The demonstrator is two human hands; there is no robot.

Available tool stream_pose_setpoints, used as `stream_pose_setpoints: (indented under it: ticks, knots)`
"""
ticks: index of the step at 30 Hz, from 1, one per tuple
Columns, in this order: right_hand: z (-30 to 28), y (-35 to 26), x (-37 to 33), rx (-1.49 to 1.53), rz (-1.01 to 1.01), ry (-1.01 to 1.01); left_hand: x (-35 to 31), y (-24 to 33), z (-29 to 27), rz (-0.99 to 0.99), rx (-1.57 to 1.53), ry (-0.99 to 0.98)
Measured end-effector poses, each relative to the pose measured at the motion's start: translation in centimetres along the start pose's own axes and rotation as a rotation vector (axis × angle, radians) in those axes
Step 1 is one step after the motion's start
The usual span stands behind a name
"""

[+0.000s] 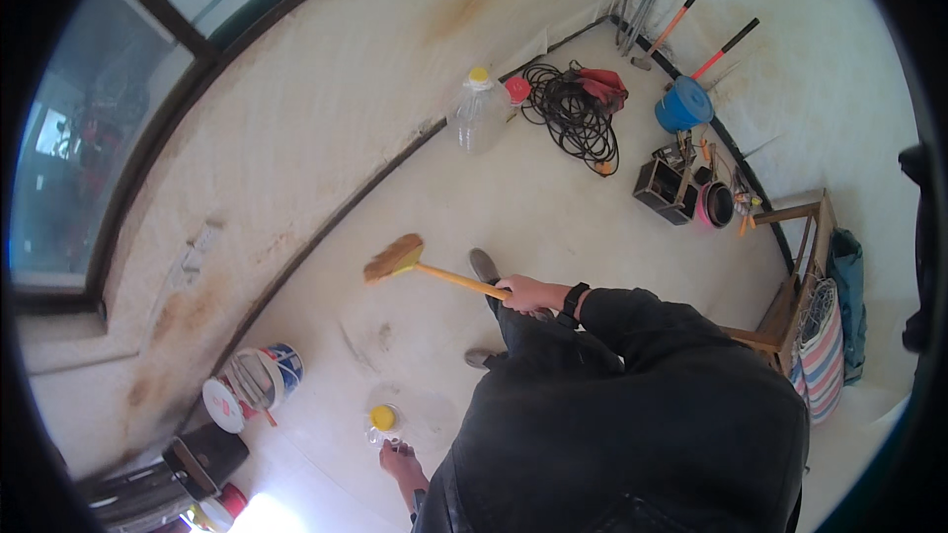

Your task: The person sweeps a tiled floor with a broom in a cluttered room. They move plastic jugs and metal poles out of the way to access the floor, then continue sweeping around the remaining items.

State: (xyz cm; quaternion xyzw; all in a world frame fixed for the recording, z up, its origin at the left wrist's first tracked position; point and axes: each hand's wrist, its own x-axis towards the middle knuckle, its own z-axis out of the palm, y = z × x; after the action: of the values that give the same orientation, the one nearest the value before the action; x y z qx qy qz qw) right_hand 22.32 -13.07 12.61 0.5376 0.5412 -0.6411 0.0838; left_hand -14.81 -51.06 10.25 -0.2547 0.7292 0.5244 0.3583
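Observation:
My right hand is closed round the wooden handle of a broom. The broom's brown bristle head, with a yellow collar, reaches out to the left, low over the pale floor. Lower in view, my left hand has its fingers curled at a clear plastic jug with a yellow cap, seemingly gripping it near the neck. My own body hides part of the floor on the right.
By the far wall stands another clear jug, beside coiled black cable. A blue bucket, a tool box and long-handled hammers line the right wall. A white bucket sits at left, a wooden frame at right.

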Motion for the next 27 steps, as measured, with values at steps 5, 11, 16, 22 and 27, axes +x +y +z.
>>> stream_pose_setpoints:
  ticks: [5, 11, 16, 22, 27]
  knots:
    - [-4.4, 1.0, 5.9, 0.035, 0.011, 0.306, 1.7, 3.6, 8.3, 0.005, 0.091, -0.078]
    - [-14.0, 2.0, 12.5, 0.199, 0.114, 0.07, 4.4, 7.8, 19.9, -0.038, 0.048, -0.048]
    - [-21.6, 1.3, 10.5, 0.291, 0.052, -0.07, 6.8, 10.9, 30.1, 0.051, 0.03, -0.075]
    - [-22.1, -0.4, 7.8, 0.349, 0.347, 0.085, 14.0, 16.1, 45.7, -0.057, 0.063, -0.251]
    - [-19.6, -1.2, 5.9, 0.444, 0.436, 0.285, 18.0, 17.3, 58.7, -0.054, 0.25, -0.407]
